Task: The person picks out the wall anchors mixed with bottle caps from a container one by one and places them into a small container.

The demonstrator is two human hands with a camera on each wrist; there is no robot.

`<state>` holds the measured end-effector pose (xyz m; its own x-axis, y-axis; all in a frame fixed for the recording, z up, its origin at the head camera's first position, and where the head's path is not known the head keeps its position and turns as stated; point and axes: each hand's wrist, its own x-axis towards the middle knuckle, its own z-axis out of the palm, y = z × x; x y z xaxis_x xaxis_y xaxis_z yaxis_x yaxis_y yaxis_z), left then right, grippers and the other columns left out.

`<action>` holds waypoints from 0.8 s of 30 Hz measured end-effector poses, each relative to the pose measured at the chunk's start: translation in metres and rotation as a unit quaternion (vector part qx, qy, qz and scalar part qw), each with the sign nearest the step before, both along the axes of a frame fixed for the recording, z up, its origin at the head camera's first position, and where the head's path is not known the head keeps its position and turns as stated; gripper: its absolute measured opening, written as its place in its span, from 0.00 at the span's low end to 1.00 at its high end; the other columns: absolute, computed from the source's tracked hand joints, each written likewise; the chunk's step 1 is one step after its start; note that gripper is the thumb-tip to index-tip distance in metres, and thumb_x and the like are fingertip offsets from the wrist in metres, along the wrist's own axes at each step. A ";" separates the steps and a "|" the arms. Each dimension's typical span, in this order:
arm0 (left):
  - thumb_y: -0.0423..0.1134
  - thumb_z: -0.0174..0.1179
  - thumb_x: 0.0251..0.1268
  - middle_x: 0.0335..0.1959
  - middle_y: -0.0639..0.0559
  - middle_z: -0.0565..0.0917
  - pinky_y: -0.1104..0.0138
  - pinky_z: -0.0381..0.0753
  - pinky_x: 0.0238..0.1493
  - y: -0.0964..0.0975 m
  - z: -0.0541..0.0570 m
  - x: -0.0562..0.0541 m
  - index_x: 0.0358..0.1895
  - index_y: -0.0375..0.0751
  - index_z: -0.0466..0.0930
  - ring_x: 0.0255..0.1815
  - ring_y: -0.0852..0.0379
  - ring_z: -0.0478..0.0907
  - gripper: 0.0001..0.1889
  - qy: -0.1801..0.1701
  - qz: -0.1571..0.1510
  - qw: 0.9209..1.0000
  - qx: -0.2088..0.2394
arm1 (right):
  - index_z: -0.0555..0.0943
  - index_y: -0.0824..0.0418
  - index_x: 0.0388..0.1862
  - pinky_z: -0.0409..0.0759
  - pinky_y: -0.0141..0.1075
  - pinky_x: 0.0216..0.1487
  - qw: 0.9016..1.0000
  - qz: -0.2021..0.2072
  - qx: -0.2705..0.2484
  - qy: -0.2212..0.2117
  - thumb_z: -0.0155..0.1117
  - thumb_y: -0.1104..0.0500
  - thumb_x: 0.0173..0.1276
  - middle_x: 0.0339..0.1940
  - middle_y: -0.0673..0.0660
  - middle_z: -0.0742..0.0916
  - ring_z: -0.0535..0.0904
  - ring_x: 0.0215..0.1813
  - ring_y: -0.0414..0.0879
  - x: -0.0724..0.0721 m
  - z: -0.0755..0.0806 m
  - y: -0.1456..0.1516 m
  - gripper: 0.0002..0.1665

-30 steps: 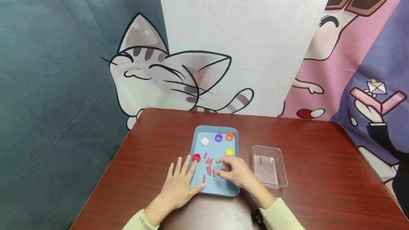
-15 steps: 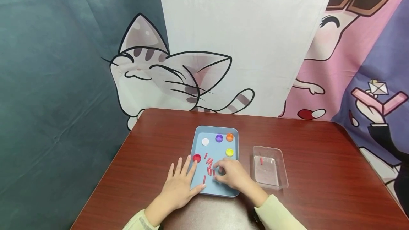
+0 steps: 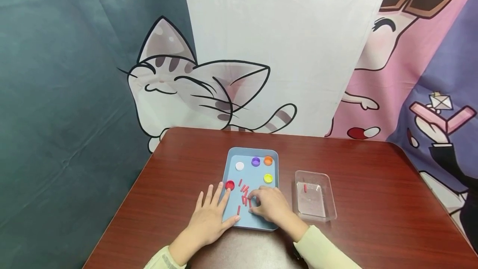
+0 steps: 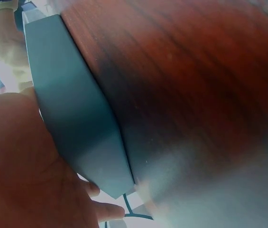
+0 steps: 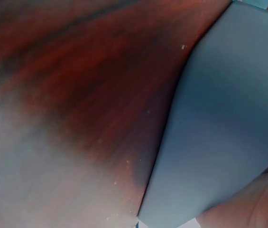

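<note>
My left hand [image 3: 207, 219] lies with fingers spread over the left edge of the blue tray [image 3: 257, 223]. Its index fingertip is at the red bottle cap [image 3: 229, 184], and its thumb reaches the tray's near left corner. Over the tray's right half, my right hand [image 3: 274, 206] has thumb and index finger curled at the two ends of a small red stick [image 3: 250, 203], seemingly pinching it. Several more red sticks [image 3: 243, 199] lie loose in the tray's middle. Both wrist views show mostly the tray's outer wall [image 4: 77, 104]; the fingertips there are largely hidden.
A white cap [image 3: 240, 166], a purple cap [image 3: 255, 161], an orange cap [image 3: 268, 160] and a yellow cap [image 3: 268, 178] sit in the tray's far half. Right of it stands a clear plastic box [image 3: 325, 194] holding one red stick [image 3: 305, 188]. Everything rests on a brown wooden table [image 3: 373, 202].
My right hand has come down and slightly left, and its thumb and index finger have drawn in to one red stick. The left hand has stayed in place.
</note>
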<state>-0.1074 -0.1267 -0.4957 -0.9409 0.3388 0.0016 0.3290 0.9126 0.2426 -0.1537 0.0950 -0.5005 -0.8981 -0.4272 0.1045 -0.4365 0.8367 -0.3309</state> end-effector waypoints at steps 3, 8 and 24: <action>0.69 0.50 0.71 0.82 0.41 0.54 0.36 0.50 0.75 0.000 -0.001 0.000 0.79 0.44 0.60 0.80 0.32 0.50 0.43 -0.001 0.000 1.000 0.002 | 0.89 0.50 0.39 0.67 0.37 0.34 1.000 -0.004 0.001 0.002 0.83 0.49 0.51 0.22 0.43 0.76 0.70 0.26 0.37 0.000 0.001 -0.001 0.17; 0.69 0.50 0.71 0.82 0.40 0.55 0.36 0.50 0.74 0.000 -0.001 0.001 0.79 0.44 0.61 0.80 0.31 0.50 0.43 0.002 -0.001 1.000 0.003 | 0.89 0.49 0.38 0.68 0.38 0.33 1.000 -0.011 0.001 0.004 0.83 0.50 0.52 0.21 0.43 0.77 0.71 0.25 0.37 0.000 0.002 -0.002 0.15; 0.70 0.49 0.71 0.82 0.40 0.54 0.36 0.50 0.74 -0.001 0.000 0.001 0.79 0.44 0.60 0.80 0.32 0.50 0.43 -0.009 0.000 1.000 0.005 | 0.89 0.53 0.35 0.66 0.30 0.26 0.998 -0.012 -0.063 0.012 0.79 0.54 0.54 0.20 0.42 0.76 0.67 0.23 0.36 0.001 0.004 0.000 0.10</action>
<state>-0.1066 -0.1275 -0.4955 -0.9409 0.3384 -0.0122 0.3239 0.9101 0.2585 -0.1528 0.0946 -0.4970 -0.9041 -0.3886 0.1774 -0.4266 0.7991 -0.4235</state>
